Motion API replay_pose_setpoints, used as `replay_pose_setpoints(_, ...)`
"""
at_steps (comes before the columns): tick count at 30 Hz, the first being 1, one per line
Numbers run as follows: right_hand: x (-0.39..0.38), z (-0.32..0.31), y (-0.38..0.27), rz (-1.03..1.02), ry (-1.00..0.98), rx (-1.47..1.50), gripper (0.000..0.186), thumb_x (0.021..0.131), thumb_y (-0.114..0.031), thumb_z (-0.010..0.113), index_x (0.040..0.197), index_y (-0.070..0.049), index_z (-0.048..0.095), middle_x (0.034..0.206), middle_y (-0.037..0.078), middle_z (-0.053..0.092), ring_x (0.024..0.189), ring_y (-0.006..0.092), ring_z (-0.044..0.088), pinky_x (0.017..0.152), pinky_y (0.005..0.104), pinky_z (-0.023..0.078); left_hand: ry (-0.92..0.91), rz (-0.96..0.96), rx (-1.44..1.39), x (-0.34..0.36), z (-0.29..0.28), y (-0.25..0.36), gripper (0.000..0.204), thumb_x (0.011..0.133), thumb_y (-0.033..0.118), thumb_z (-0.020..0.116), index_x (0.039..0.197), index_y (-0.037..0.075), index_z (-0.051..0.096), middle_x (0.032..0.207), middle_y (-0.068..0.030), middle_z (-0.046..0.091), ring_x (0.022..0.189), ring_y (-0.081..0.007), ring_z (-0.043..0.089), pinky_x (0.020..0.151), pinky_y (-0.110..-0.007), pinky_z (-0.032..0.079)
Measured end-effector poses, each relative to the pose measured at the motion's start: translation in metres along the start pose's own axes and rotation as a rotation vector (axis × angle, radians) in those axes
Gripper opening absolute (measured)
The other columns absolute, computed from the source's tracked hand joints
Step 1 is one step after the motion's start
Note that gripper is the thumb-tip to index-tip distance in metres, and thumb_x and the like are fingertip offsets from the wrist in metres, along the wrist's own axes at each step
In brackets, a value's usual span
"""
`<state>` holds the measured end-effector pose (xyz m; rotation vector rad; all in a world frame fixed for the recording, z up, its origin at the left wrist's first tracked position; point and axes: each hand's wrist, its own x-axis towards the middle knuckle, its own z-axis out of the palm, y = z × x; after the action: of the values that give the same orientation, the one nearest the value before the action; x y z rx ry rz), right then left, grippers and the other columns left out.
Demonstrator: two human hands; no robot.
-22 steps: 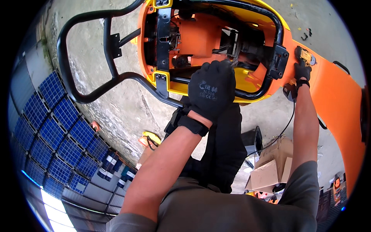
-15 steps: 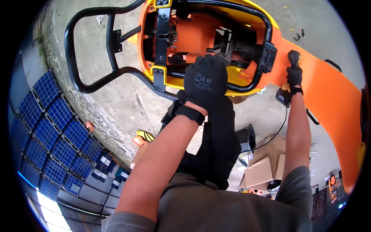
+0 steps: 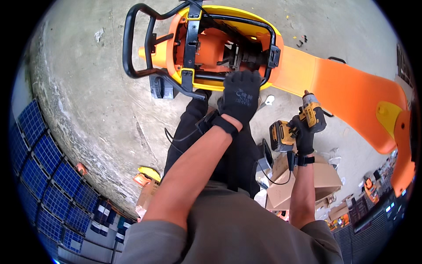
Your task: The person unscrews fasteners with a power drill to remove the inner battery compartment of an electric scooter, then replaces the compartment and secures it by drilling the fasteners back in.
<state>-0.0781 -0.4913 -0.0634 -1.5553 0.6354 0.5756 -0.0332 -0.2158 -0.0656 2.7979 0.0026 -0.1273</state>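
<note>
Two gloved hands at an orange scooter body, seen from above. The scooter body (image 3: 293, 66) extends across the upper part of the view, from a black tubular rear rack (image 3: 128, 44) at left to a broad, curved orange front panel (image 3: 351, 88) at right. Its open compartment (image 3: 213, 49), bordered in part by a yellow rim (image 3: 235, 9), exposes orange inner walls and dark mechanical parts; a black crossbar (image 3: 192, 44) spans the end nearest the rack, and a black bracket (image 3: 274, 56) sits at the opposite end. The left hand (image 3: 241, 94), in a black glove, lies over the compartment's near edge with its back toward the viewer and its fingers together, bent forward; whether they pinch anything cannot be told. The right hand (image 3: 303, 135), likewise gloved, is wrapped around the handle of a yellow-and-black cordless drill (image 3: 313, 115). The drill is to the right of the left hand and well apart from it, chuck directed away from the wearer, near the scooter's lower edge; contact between chuck and scooter cannot be judged. The drill's battery pack (image 3: 281, 136) projects to the left of the grip. Below the right hand, beside the forearm, stands a cardboard box (image 3: 323, 178) on the concrete floor (image 3: 105, 88). Blue grid-patterned panels (image 3: 52, 171) occupy the lower left.
</note>
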Motion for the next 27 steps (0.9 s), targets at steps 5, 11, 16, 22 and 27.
replay_pose_setpoints(5,-0.077,0.015,-0.028,-0.002,-0.048,-0.044,0.016,0.087,-0.011,0.066,0.100,-0.004,0.058,0.084,0.002,0.058,0.077,0.0114,0.059,0.066,0.0251,0.049,-0.176,-0.014,-0.623,-0.033,-0.089,0.008,0.027,0.084,0.013,0.055,0.109,0.005,0.061,0.086,-0.0076,0.056,0.083,-0.0222,0.056,0.072,-0.036,0.045)
replay_pose_setpoints(11,-0.137,0.036,-0.050,-0.041,-0.192,-0.104,0.037,0.081,0.000,0.070,0.116,-0.004,0.058,0.105,0.007,0.064,0.096,0.0166,0.064,0.083,0.0296,0.054,-0.157,-0.826,-2.179,-0.052,-0.121,-0.073,0.026,0.100,0.024,0.047,0.112,0.003,0.056,0.084,-0.0008,0.053,0.073,-0.0108,0.053,0.075,-0.028,0.048)
replay_pose_setpoints(16,-0.151,0.059,-0.074,-0.125,-0.431,-0.092,0.042,0.083,-0.001,0.069,0.123,-0.003,0.055,0.114,0.009,0.064,0.102,0.0176,0.063,0.090,0.0318,0.052,-0.264,-0.359,-1.415,-0.054,-0.171,-0.068,0.024,0.095,0.012,0.052,0.116,0.002,0.058,0.088,0.0005,0.057,0.073,-0.0072,0.052,0.071,-0.024,0.048)
replay_pose_setpoints(22,-0.159,0.079,-0.121,-0.117,-0.453,0.075,0.047,0.075,-0.005,0.079,0.117,-0.006,0.059,0.108,0.005,0.064,0.096,0.0135,0.062,0.082,0.0295,0.053,-0.474,-0.062,-1.167,-0.060,-0.201,-0.063,0.029,0.089,0.007,0.055,0.116,0.000,0.061,0.092,-0.0036,0.064,0.078,-0.0068,0.056,0.070,-0.024,0.049)
replay_pose_setpoints(27,-0.164,0.077,-0.141,-0.374,-0.404,-0.198,0.049,0.070,-0.011,0.084,0.113,-0.006,0.061,0.105,0.005,0.065,0.093,0.0155,0.063,0.080,0.0289,0.052,-0.550,-0.171,-1.411,-0.061,-0.226,-0.050,0.026,0.088,0.005,0.055,0.112,-0.002,0.061,0.089,-0.0049,0.064,0.075,-0.0071,0.056,0.068,-0.024,0.049)
